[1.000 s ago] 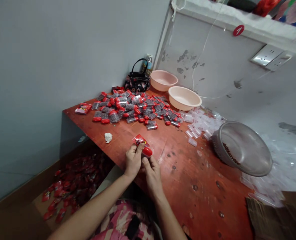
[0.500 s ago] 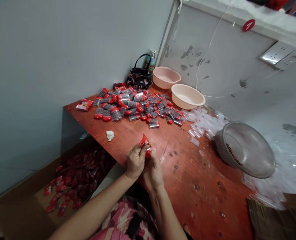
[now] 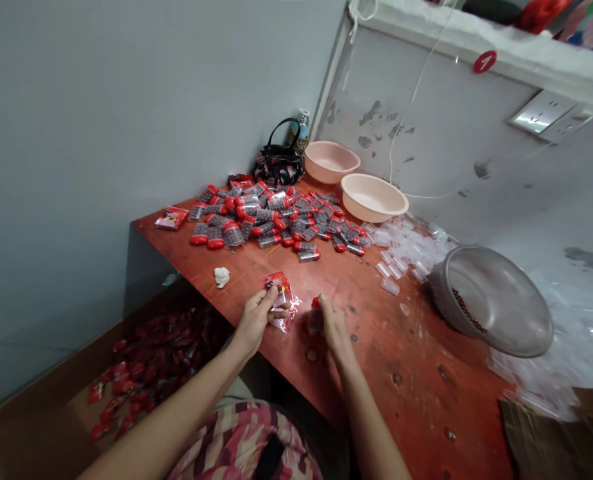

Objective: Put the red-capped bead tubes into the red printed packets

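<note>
My left hand [image 3: 253, 319] pinches a flat red printed plastic packet [image 3: 282, 293] with a transparent lower part, held above the front edge of the table. To its right, my right hand [image 3: 335, 328] has its fingers around a small red-capped container [image 3: 315, 319]; most of it is hidden by the hand and in shadow. The two hands are apart. Beyond them lies a heap of red-capped clear containers [image 3: 263, 215] with dark contents. A crumpled white tissue [image 3: 221, 277] lies left of the packet.
The red table [image 3: 376, 407] carries two pale basins [image 3: 373, 207], a grey basin [image 3: 496, 300] with small brown pieces, and clear plastic containers [image 3: 406, 247]. A black handbag [image 3: 279, 167] stands against the wall. Below left, a box [image 3: 36, 393] holds many red packets.
My hands were together around the red packet; now they have separated. The packet is spread flat in my left hand, and my right hand has moved right with the red-capped container.
</note>
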Action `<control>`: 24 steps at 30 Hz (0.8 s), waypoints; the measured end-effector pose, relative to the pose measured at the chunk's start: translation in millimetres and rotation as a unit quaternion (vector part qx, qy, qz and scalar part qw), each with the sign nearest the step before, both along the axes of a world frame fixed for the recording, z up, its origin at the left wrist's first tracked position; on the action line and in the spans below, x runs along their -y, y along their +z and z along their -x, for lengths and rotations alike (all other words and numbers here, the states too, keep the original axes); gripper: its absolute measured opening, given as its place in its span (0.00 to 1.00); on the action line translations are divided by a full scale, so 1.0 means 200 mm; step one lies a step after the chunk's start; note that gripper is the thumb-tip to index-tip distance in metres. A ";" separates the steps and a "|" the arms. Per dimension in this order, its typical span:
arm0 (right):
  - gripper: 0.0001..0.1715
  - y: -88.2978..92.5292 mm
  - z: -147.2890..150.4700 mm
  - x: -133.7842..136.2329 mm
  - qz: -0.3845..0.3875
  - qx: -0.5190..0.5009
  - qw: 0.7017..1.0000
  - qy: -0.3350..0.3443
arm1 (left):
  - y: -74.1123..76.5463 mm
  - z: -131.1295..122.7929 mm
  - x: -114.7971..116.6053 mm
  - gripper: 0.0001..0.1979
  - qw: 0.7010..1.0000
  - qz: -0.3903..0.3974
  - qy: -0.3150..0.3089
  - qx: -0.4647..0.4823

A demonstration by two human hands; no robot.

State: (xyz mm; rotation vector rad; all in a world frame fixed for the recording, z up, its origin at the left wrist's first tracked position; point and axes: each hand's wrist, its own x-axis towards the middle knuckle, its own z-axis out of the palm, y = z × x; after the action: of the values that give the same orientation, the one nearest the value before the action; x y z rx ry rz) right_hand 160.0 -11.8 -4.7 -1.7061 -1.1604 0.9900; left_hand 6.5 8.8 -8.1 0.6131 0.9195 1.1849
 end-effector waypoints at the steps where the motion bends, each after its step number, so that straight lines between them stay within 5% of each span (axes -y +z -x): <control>1: 0.27 0.00 -0.05 -0.02 0.020 0.109 0.994 0.005 | 0.01 0.01 0.01 0.13 1.000 0.004 -0.014 0.008; 4: 0.29 0.01 -0.14 -0.08 0.097 0.347 0.932 0.032 | 0.02 0.01 0.04 0.13 0.999 0.013 -0.048 0.017; 6: 0.29 0.04 -0.14 -0.09 0.112 0.424 0.898 0.030 | 0.02 0.01 0.05 0.13 0.998 0.010 -0.065 0.010; 8: 0.30 0.08 -0.12 -0.08 0.075 0.433 0.898 0.007 | 0.01 0.00 0.06 0.14 0.997 0.001 -0.083 -0.005; 10: 0.29 0.11 -0.08 -0.06 0.008 0.342 0.939 0.011 | 0.01 -0.02 0.06 0.14 0.994 -0.008 -0.105 -0.024; 12: 0.24 0.12 -0.04 -0.05 -0.039 0.138 0.988 0.064 | 0.01 -0.03 0.07 0.13 0.991 -0.014 -0.125 -0.042; 16: 0.18 0.08 0.04 -0.05 -0.032 -0.250 0.964 0.078 | 0.02 -0.05 0.11 0.13 0.986 -0.023 -0.158 -0.048; 21: 0.19 0.06 0.07 -0.05 -0.048 -0.350 0.936 0.012 | 0.02 -0.05 0.13 0.13 0.984 -0.011 -0.166 -0.063; 24: 0.18 0.09 0.07 -0.06 -0.053 -0.346 0.936 0.036 | 0.00 -0.03 0.12 0.12 0.979 -0.017 -0.158 -0.129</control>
State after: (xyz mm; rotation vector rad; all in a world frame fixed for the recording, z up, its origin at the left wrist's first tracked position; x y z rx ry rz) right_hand 146.0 -0.4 14.0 -1.0805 -0.7846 1.3946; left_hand 11.9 -15.9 -7.5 0.9196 0.9773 0.8481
